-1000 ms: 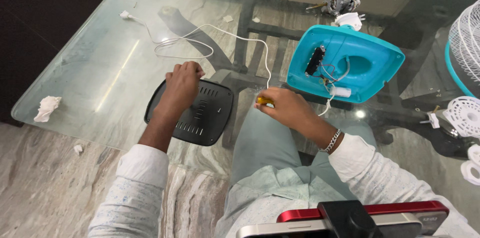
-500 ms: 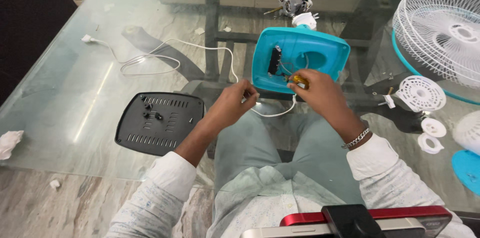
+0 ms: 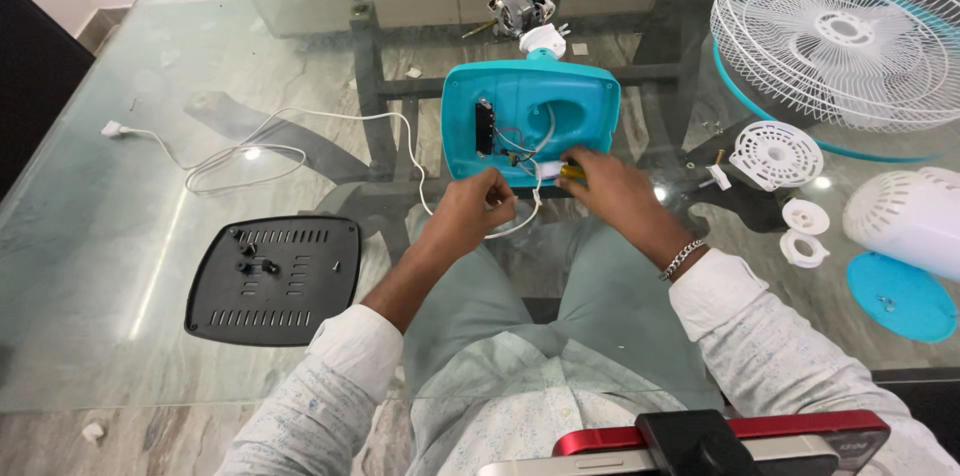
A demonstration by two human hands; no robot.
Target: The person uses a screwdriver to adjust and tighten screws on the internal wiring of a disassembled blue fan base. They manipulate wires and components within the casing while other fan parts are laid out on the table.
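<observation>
Glass worktop (image 3: pixel 120 236), seen from above; person seated at its near edge. Turquoise fan base (image 3: pixel 530 121) lies upside down at centre, open underside facing up, with a dark switch block (image 3: pixel 485 126) along its left inner wall and thin wires looping inside. Left hand (image 3: pixel 470 216) sits at the near edge of the base, fingers pinched on the white cord (image 3: pixel 300 136) where it enters the housing; grip narrow, closed on the cord. Cord runs left across the glass in loose loops and ends at a white plug (image 3: pixel 111 128) near the far left. Right hand (image 3: pixel 610 191) rests just beside the left, at the base's near right corner, fingers curled around a small yellow-handled screwdriver (image 3: pixel 572 172); its tip is hidden, so contact with the base cannot be told. A bracelet (image 3: pixel 683 258) is on the right wrist. Black vented bottom cover (image 3: pixel 275 279) lies flat, well apart to the left of the base, with a few small dark parts resting on it. Bare motor (image 3: pixel 520 6) sits beyond the base at the far side. White wire fan guard (image 3: pixel 840 31) occupies the far right; a round white slotted piece (image 3: pixel 777 154) lies just below it, two small white rings near that. White motor housing (image 3: pixel 910 221) and a turquoise disc (image 3: pixel 903 298) sit at the right edge.
</observation>
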